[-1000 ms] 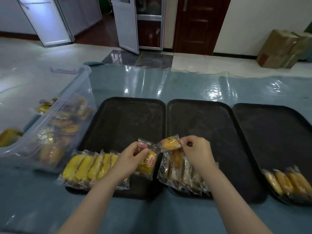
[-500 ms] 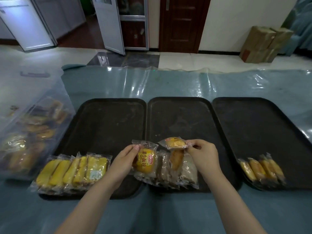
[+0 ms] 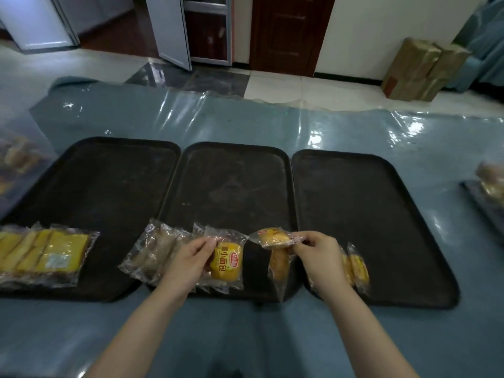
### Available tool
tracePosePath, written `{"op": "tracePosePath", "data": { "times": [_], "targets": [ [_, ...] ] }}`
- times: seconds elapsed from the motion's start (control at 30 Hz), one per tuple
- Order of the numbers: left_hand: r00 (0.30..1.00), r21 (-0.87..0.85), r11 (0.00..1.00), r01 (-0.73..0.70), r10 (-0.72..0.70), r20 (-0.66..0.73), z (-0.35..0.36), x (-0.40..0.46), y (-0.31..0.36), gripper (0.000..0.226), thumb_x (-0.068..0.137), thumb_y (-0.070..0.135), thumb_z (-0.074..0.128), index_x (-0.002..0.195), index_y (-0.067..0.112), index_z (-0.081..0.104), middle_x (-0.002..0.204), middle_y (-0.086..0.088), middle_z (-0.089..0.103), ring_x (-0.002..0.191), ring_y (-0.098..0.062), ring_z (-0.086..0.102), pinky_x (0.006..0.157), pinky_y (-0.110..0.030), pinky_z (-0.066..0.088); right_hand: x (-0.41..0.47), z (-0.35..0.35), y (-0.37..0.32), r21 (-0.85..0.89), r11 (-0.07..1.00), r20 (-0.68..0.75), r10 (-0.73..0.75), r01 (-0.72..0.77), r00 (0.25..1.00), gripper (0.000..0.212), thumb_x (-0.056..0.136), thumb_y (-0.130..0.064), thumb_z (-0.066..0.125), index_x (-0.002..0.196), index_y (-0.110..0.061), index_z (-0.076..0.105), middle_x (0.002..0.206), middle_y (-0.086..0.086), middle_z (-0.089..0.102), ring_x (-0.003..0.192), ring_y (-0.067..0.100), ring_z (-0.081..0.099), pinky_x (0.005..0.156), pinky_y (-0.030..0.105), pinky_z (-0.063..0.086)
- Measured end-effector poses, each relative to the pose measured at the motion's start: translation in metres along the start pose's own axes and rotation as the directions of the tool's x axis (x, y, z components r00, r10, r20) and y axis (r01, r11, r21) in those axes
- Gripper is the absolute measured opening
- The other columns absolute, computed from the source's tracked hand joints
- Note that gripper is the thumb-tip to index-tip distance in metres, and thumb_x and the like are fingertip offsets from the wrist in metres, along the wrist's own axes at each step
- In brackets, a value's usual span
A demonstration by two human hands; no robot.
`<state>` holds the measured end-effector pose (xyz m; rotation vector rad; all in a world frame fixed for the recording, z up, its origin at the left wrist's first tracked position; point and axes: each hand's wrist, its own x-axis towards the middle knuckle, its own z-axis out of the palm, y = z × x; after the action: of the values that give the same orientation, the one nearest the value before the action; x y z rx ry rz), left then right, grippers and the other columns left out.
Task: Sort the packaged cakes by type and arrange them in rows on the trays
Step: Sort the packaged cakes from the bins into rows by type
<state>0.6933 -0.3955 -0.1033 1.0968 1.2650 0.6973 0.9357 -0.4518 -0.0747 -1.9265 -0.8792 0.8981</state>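
Both our hands have drifted rightward along the near edge of the trays since a second ago, and the packets they carry have come along unchanged. Our left hand (image 3: 191, 257) pinches the top seam of a yellow printed bun packet (image 3: 227, 261) between thumb and fingertips, so the packet hangs just to the right of that hand, over the near part of the middle tray (image 3: 234, 170). Left of this hand and partly under it lies a row of pale wrapped cakes (image 3: 152, 252) on the same tray.

Our right hand (image 3: 319, 255) grips two packets at once: a small round cake packet (image 3: 274, 237) sticking out to its left, held by the crimped end, and a long brown cake packet (image 3: 278, 264) dangling below it. Just right of this hand, half hidden behind the wrist, sits a short row of orange-yellow cakes (image 3: 357, 267) on the right tray (image 3: 368, 186). Far off to the left of our left hand, the yellow sponge slices (image 3: 46, 255) fill the near corner of the left tray (image 3: 109, 173).

We judge the risk to be in the double load. The wrappers are slick, and the dangling one is held only by its end; loosening the fingers to release one packet could drop both, and the wrong cake could land among another kind. Setting a packet down across the seam between trays would also leave it tilted and spoil the row.
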Motion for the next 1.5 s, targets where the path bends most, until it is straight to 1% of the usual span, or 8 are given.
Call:
{"op": "tracePosePath", "data": {
  "times": [0.23, 0.37, 0.67, 0.9, 1.0, 1.1, 1.37, 1.5],
  "targets": [
    [0.999, 0.068, 0.998, 0.011, -0.014, 0.044, 0.031, 0.001, 0.006, 0.025, 0.102, 0.020, 0.050, 0.100, 0.008, 0.072, 0.069, 0.002, 0.071, 0.062, -0.003, 0.066, 0.050, -0.014, 0.047, 0.002, -0.023, 0.019, 0.035, 0.998, -0.019, 0.055, -0.054, 0.998, 0.016, 0.091, -0.011, 0.066, 0.093, -0.023, 0.077, 0.083, -0.009, 0.075, 0.079, 0.002, 0.069, 0.058, 0.011, 0.048],
    [0.993, 0.086, 0.996, 0.014, -0.024, 0.119, 0.040, 0.005, 0.016, 0.023, 0.101, 0.023, 0.052, 0.105, 0.015, 0.073, 0.094, -0.008, 0.076, 0.091, -0.025, 0.072, 0.078, -0.037, 0.059, -0.001, -0.035, 0.017, 0.074, 0.995, -0.057, 0.067, -0.063, 0.996, 0.018, 0.089, -0.011, 0.068, 0.088, -0.027, 0.076, 0.076, -0.011, 0.074, 0.071, 0.001, 0.066, 0.050, 0.011, 0.046],
    [0.995, 0.116, 0.993, -0.009, -0.002, 0.096, 0.077, 0.010, 0.024, 0.022, 0.101, 0.025, 0.053, 0.103, 0.017, 0.074, 0.092, -0.007, 0.076, 0.083, -0.017, 0.072, 0.066, -0.028, 0.056, 0.013, -0.077, 0.022, 0.196, 0.980, -0.069, 0.043, -0.029, 0.997, 0.019, 0.084, -0.010, 0.074, 0.087, -0.029, 0.077, 0.083, -0.011, 0.076, 0.088, 0.007, 0.069, 0.072, 0.026, 0.055],
    [0.997, 0.115, 0.991, -0.062, 0.057, 0.054, 0.142, 0.004, 0.033, 0.024, 0.101, 0.028, 0.053, 0.097, 0.019, 0.075, 0.087, -0.004, 0.075, 0.079, -0.014, 0.071, 0.062, -0.024, 0.054, 0.033, -0.142, 0.031, 0.214, 0.977, -0.036, -0.020, 0.027, 0.999, 0.018, 0.085, -0.007, 0.073, 0.090, -0.023, 0.078, 0.084, -0.011, 0.076, 0.082, 0.004, 0.071, 0.069, 0.022, 0.057],
    [0.997, 0.124, 0.991, -0.052, 0.044, 0.070, 0.177, 0.003, 0.032, 0.024, 0.101, 0.029, 0.053, 0.096, 0.018, 0.074, 0.092, -0.008, 0.073, 0.089, -0.023, 0.071, 0.076, -0.038, 0.060, 0.043, -0.176, 0.042, 0.222, 0.974, -0.039, -0.031, 0.039, 0.999, 0.015, 0.086, -0.008, 0.073, 0.093, -0.021, 0.078, 0.085, -0.010, 0.076, 0.082, 0.000, 0.070, 0.061, 0.012, 0.052],
    [0.996, 0.175, 0.983, -0.050, 0.036, 0.081, 0.210, 0.004, 0.028, 0.022, 0.101, 0.030, 0.054, 0.093, 0.021, 0.073, 0.090, -0.005, 0.073, 0.088, -0.023, 0.069, 0.082, -0.044, 0.057, 0.050, -0.205, 0.056, 0.235, 0.971, -0.056, -0.029, 0.042, 0.998, 0.015, 0.085, -0.007, 0.073, 0.093, -0.019, 0.078, 0.086, -0.008, 0.077, 0.084, 0.003, 0.070, 0.066, 0.015, 0.052],
    [0.991, 0.389, 0.911, -0.136, 0.127, 0.049, 0.292, 0.016, 0.024, 0.012, 0.095, 0.026, 0.063, 0.089, 0.019, 0.070, 0.076, 0.002, 0.069, 0.071, -0.009, 0.066, 0.068, -0.029, 0.053, 0.067, -0.269, 0.100, 0.196, 0.981, -0.120, 0.034, -0.010, 0.992, 0.012, 0.084, -0.009, 0.075, 0.090, -0.019, 0.078, 0.081, -0.010, 0.076, 0.085, 0.010, 0.071, 0.076, 0.028, 0.056],
    [0.988, 0.539, 0.828, -0.156, 0.141, 0.069, 0.326, 0.030, 0.015, 0.012, 0.094, 0.031, 0.064, 0.090, 0.020, 0.065, 0.079, 0.004, 0.066, 0.077, -0.012, 0.064, 0.068, -0.027, 0.049, 0.071, -0.287, 0.123, 0.164, 0.986, -0.139, 0.042, -0.019, 0.989, 0.016, 0.084, -0.004, 0.073, 0.088, -0.019, 0.079, 0.080, -0.006, 0.076, 0.085, 0.013, 0.071, 0.071, 0.025, 0.055]
  ]
}}
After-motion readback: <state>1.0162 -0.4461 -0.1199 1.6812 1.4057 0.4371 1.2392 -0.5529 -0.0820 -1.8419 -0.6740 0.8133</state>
